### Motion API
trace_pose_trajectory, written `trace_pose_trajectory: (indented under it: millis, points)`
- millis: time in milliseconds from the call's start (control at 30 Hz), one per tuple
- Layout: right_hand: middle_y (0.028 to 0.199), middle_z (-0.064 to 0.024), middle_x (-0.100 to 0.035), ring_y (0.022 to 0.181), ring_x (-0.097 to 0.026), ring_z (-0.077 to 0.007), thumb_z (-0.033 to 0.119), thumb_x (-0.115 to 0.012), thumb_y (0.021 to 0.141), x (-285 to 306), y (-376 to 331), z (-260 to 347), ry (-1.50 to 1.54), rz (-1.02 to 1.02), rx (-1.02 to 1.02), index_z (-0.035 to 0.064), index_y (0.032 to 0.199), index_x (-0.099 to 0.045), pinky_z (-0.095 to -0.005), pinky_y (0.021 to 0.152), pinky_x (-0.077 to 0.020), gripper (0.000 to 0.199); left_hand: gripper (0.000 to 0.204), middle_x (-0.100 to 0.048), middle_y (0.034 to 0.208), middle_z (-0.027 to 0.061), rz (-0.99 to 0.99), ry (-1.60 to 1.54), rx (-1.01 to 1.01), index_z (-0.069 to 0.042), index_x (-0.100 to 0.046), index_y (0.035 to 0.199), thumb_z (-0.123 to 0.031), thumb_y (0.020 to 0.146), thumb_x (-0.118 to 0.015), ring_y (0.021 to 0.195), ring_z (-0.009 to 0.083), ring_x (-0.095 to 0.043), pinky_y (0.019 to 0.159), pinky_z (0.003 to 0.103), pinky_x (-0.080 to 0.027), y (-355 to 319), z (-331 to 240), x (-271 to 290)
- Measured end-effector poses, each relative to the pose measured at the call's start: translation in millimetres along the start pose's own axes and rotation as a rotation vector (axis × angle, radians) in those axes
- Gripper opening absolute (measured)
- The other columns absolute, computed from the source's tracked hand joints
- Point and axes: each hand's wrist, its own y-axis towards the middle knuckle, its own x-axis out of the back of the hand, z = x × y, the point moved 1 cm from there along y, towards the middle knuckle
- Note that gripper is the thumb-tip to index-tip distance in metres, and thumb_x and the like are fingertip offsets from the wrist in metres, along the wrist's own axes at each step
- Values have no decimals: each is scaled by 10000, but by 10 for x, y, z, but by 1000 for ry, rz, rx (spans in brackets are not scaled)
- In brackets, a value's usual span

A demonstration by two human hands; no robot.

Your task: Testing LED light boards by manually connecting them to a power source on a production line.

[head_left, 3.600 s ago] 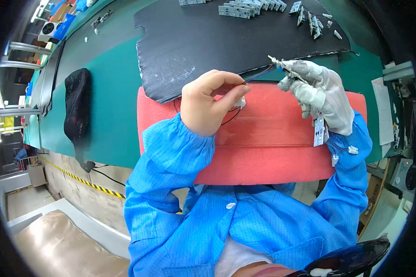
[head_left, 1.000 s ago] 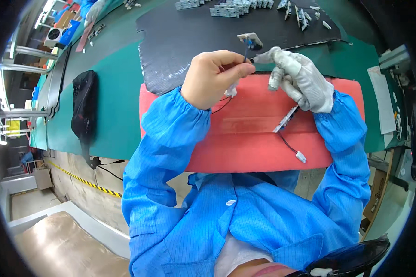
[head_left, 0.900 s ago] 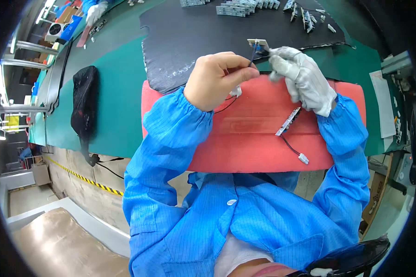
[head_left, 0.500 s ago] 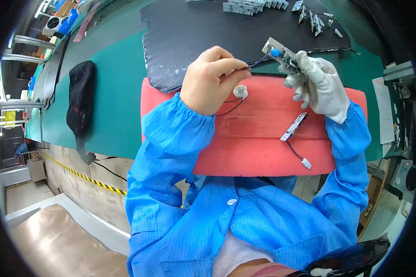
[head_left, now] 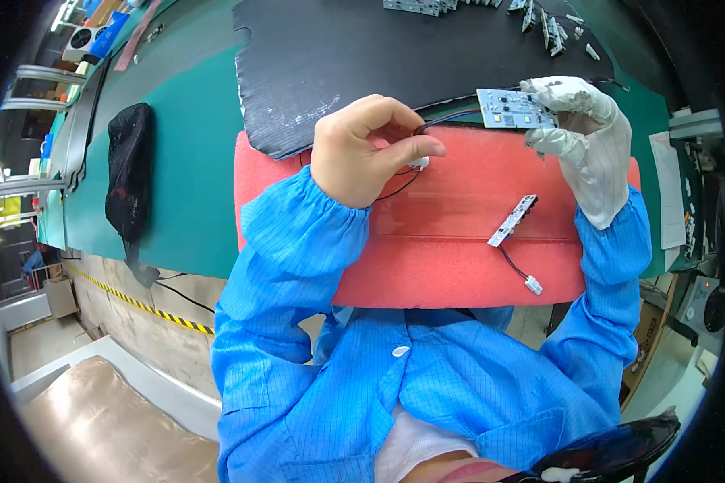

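Note:
My right hand [head_left: 584,133], in a white glove, pinches a small white circuit board [head_left: 509,109] by its right end between thumb and fingers. The board's flat face with small square parts is turned up. Dark wires [head_left: 456,117] run from its left side to my bare left hand [head_left: 370,149], whose bent fingers hold them loosely; the thumb stands a little off the fingertips. Partly behind the left hand is a white connector [head_left: 420,163] with thin dark leads. A narrow circuit board [head_left: 513,220] with a short cable and white plug [head_left: 533,284] lies below the hands.
A red foam pad [head_left: 451,274] lies under my hands on the green table mat [head_left: 189,201]. Beyond it is a black sheet [head_left: 338,56] bearing several circuit boards [head_left: 415,6] and small white pieces. At the left lies a black mesh bag [head_left: 129,169].
The held board has turned from a tilted, edge-on pose to lie flat, face up. My right hand has shifted right. My left thumb has parted from the fingertips.

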Motion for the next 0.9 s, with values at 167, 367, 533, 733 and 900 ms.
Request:
trace_pose_trajectory:
  millis: [167,367,533,733,900]
  points:
    - [855,-68,-634,719,-619,-138,68,-665,696,212,58,-119,-1076,31,842,21,919,-649,-234,574,-502,228,235,-596,702,94,36,473,-243,-37,-610,737,-188,669,-777,616,230,-594,549,302,-479,4,-60,8]
    - [615,-58,-581,403,-493,-46,273,-603,823,-54,78,6,-145,25,-369,-16,1060,-585,-157,336,-341,374,213,-583,682,103,30,530,-497,-21,-604,732,-151,694,-770,596,239,-592,524,305,-475,40,-27,8]
    - [578,-56,-575,371,-489,-46,286,-594,852,-17,38,-239,-341,245,-20,3,1059,-599,-155,321,-357,350,160,-582,666,90,15,529,-521,-23,-634,760,-130,725,-747,578,203,-591,504,280,-468,40,-21,10]
    - [604,-51,-588,402,-512,-41,290,-528,911,-96,77,-72,-151,75,-433,2,1097,-577,-148,349,-405,346,110,-579,654,74,0,519,-519,-30,-652,768,-97,736,-733,565,183,-582,484,273,-458,25,-26,15]
    - [638,-56,-593,423,-521,-49,276,-505,926,-51,64,-164,-263,101,-287,1,1115,-567,-157,363,-418,340,115,-579,654,79,3,545,-523,-21,-649,760,-88,729,-738,571,185,-589,485,271,-456,16,-26,22]
